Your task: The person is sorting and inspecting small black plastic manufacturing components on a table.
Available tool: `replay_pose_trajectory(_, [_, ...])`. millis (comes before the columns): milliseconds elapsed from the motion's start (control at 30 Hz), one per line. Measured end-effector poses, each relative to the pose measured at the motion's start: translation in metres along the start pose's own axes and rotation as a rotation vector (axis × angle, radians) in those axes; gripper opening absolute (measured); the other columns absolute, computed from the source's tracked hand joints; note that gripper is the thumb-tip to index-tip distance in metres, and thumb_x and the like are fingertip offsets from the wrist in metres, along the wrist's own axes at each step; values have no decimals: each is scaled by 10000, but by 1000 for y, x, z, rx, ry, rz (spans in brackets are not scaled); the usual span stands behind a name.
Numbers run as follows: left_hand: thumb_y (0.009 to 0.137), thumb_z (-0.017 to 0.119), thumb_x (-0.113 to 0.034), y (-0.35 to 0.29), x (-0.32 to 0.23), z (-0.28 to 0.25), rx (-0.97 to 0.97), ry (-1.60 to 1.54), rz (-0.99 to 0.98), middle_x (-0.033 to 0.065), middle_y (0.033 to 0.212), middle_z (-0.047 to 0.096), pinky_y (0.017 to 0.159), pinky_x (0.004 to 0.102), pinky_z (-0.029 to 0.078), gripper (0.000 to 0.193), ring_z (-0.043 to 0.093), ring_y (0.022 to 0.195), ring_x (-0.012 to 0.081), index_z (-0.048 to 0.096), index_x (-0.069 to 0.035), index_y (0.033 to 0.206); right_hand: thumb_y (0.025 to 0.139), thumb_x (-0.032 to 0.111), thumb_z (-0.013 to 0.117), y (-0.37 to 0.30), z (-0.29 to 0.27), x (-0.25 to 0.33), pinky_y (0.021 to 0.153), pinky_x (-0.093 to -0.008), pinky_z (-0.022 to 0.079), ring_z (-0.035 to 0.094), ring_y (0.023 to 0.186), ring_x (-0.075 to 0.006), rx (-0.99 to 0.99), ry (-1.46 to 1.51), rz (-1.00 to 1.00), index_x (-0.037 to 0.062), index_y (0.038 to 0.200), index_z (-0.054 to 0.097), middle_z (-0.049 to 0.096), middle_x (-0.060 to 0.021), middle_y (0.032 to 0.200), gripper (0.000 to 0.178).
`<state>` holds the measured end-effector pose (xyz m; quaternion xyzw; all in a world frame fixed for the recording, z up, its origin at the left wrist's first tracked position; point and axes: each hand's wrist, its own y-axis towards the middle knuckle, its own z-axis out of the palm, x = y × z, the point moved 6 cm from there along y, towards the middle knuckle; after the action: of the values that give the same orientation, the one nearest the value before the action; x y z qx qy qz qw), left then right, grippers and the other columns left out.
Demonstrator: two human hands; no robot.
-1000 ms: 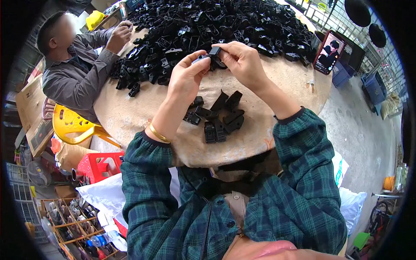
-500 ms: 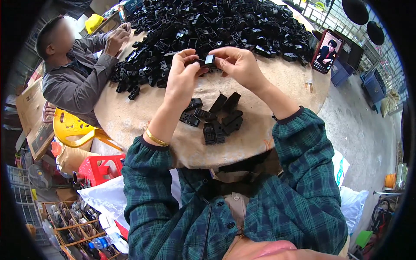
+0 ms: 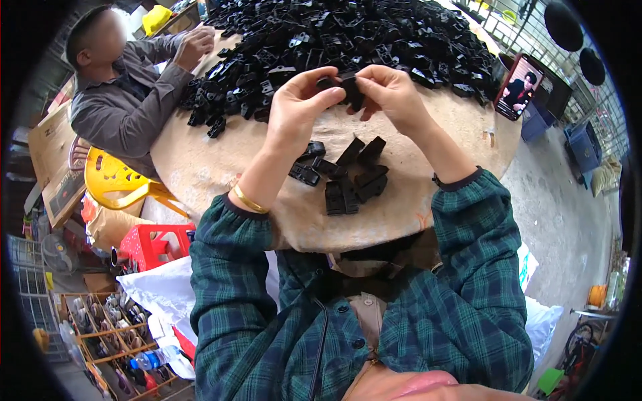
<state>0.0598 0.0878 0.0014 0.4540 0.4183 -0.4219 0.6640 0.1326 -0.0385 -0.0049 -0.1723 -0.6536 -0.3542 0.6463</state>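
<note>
While having loose black plastic parts (image 3: 342, 198) at frame centre, apparently for easy reach, pinched a dark plastic piece (image 3: 350, 85) between left hand (image 3: 293, 112) and right hand (image 3: 396, 101) at upper centre, probably for steadiness; faced a similar heap (image 3: 321, 40) at the top.

Beyond the left hand (image 3: 294, 107) and right hand (image 3: 391, 97), the heap (image 3: 348, 43) bars passage. On their near side, a small cluster (image 3: 342, 195) obstructs the middle. Right of the right hand, bare tabletop (image 3: 461, 127) leaves passage beside the heap as far as the tilted phone (image 3: 519, 88).
</note>
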Motion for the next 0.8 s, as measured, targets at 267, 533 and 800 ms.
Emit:
replay_pose_trajectory(267, [739,670,9,-2,-7,4,-41,469,237,99,879,667,701,221,499,373,619,752,95,587,11,1103,893,144,548,-1,-3,3,472,-203,487,614,570,-108,-23,-223,-50,-5,920,611,633,-58,712,164])
replay_pose_trajectory(533, [738,660,35,-2,-5,8,-4,604,147,99,847,671,709,222,499,242,633,776,116,610,45,975,878,64,552,-6,2,8,532,-196,474,573,594,-68,-146,-295,-158,-28,967,628,617,-30,733,149])
replay_pose_trajectory(800, [749,662,45,1,0,0,-29,226,85,69,857,667,693,209,499,297,624,748,98,624,18,1042,872,25,534,-9,2,23,557,-213,486,578,640,-92,-122,-514,-280,-46,1000,619,608,-51,782,169])
